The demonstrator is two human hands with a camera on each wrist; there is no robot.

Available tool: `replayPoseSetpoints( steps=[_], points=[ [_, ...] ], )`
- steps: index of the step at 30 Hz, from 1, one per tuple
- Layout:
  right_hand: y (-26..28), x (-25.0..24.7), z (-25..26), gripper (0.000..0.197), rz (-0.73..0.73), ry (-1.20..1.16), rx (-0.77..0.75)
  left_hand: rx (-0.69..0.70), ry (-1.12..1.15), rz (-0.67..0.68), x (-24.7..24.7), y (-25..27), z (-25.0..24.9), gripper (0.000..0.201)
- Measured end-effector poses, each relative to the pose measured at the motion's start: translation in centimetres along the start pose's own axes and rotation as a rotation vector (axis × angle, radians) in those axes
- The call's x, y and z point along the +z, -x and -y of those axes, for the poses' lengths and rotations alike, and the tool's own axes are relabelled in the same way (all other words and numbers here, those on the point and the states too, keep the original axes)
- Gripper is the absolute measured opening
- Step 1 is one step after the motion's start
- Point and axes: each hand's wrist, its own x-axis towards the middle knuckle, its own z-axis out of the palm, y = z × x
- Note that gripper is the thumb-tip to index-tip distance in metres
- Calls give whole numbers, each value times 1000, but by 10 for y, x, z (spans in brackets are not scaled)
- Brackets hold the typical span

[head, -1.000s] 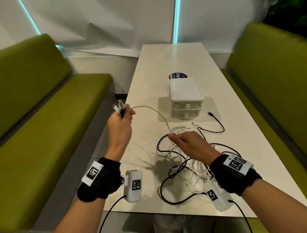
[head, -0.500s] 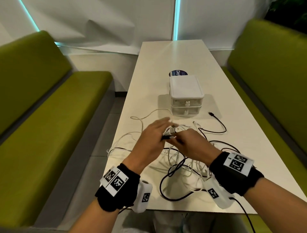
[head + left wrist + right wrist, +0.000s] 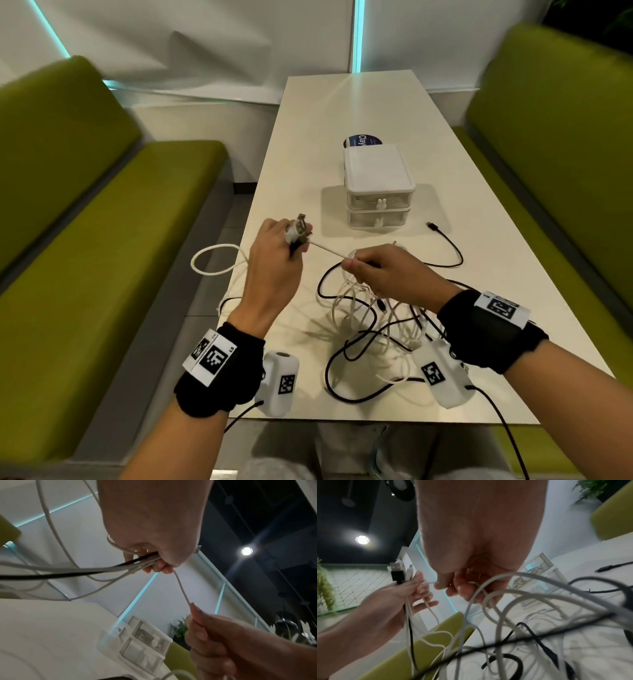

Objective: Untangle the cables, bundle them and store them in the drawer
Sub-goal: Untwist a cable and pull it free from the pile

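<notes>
Long cream-white laminate bench (image 3: 359, 113), seen from its near end. At 12 o'clock from the worker stands the small white two-drawer plastic storage box (image 3: 377, 186), both drawers closed. Between it and the near edge lies the loose tangle of white and black charging cables (image 3: 373, 315), with one black cable's plug end (image 3: 432, 225) trailing out towards 2 o'clock.

The left hand (image 3: 274, 263), raised at 10 o'clock, is closed in a fist round a gathered cluster of white and black USB plugs (image 3: 298, 230). The right hand (image 3: 387, 270) pinches a single thin white cable (image 3: 325, 249) between thumb and fingertips; that strand runs taut between the two hands.

To do this step well, I would judge: keep the plugs anchored, let the strand slide through a light pinch, and lift crossing loops clear rather than tugging, which would likely tighten knots.
</notes>
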Motion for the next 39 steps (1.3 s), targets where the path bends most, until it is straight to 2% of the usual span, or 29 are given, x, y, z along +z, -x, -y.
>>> replayPoseSetpoints(
  steps=[3,5,8,10,13,15,17,19,21,23,25,28,32,36,39],
  points=[
    [4,-5,-9,47,27,-52,46,-221,139,-127,-11,-6,12,23],
    [7,-7,-15,48,11,-28,48,-253,130,-162,-18,-11,20,28],
    [8,-9,-14,48,-59,59,25,-222,5,-75,-17,-13,26,22],
    [7,-10,-10,48,-96,92,18,-153,-26,-85,-14,-11,26,19],
    [5,-9,-8,48,-83,137,14,21,35,-135,-7,-3,8,40],
    [3,-7,-8,47,-66,154,22,141,71,-50,2,6,-10,48],
    [2,-5,-6,43,-61,167,17,207,5,126,15,13,-20,56],
    [3,-6,-4,34,-64,191,-14,211,-88,296,28,16,-19,62],
    [5,-7,-2,33,-55,221,-40,171,-163,376,35,16,-17,50],
    [7,-8,0,33,-38,226,-55,151,-199,343,36,17,-17,30],
    [7,-7,3,40,-31,200,-55,170,-162,277,32,16,-17,20],
    [10,-5,5,60,-33,193,-27,137,-91,141,17,7,-12,18],
    [13,-7,-4,62,-24,118,4,-18,11,-38,-3,-7,4,19],
    [9,-6,-4,61,-4,126,-15,-125,-24,-83,-5,-6,9,21],
    [7,-7,-5,59,-29,168,-5,-56,-160,-40,1,-7,14,15]
  ],
)
